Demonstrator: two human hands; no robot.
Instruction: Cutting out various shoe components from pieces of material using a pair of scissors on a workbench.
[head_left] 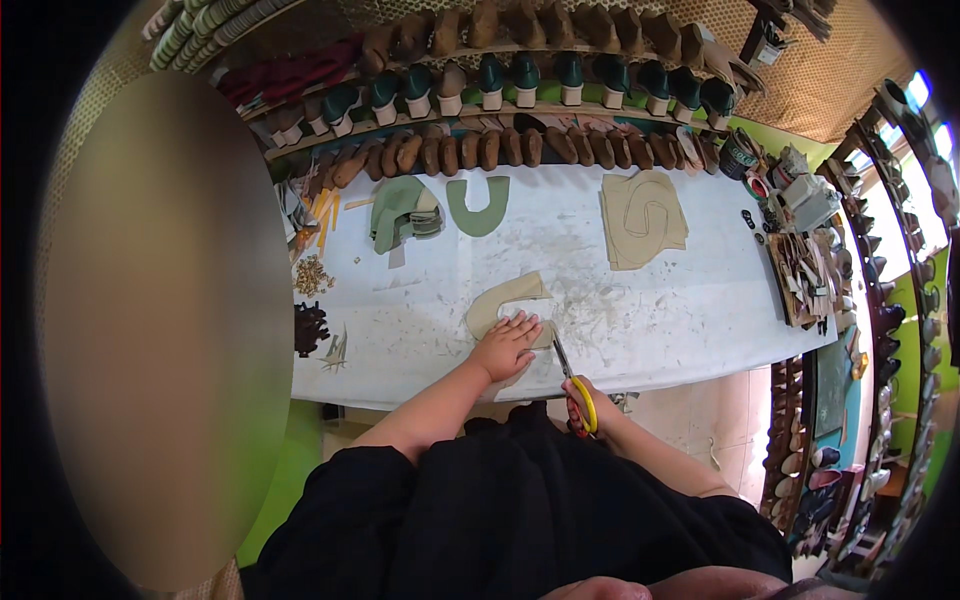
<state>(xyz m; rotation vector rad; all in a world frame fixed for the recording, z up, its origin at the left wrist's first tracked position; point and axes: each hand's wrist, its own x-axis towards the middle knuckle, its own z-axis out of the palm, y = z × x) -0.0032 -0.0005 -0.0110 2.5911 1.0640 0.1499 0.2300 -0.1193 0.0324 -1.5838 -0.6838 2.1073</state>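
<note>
My left hand (509,345) lies flat with its fingers stretched over a beige U-shaped piece (490,303) of leather or fabric, pressing it to the white-covered table. At the table's front edge my right hand (579,396) grips scissors (589,408) by their yellow handles. The blades point away from me and touch or nearly touch the piece's lower right end; whether they are parted is too small to tell. Further back lie a green U-shaped piece (478,208), a stack of green cut pieces (404,214) and beige sheets (645,220) with a curved outline drawn on them.
Wooden shoe lasts (510,147) line the table's back, below shelves of green heeled shoes (524,75). Small brass-coloured bits (313,275) and dark pieces (310,330) lie at the left. A tool rack (798,280) stands at the right edge. A blurred oval covers the far left.
</note>
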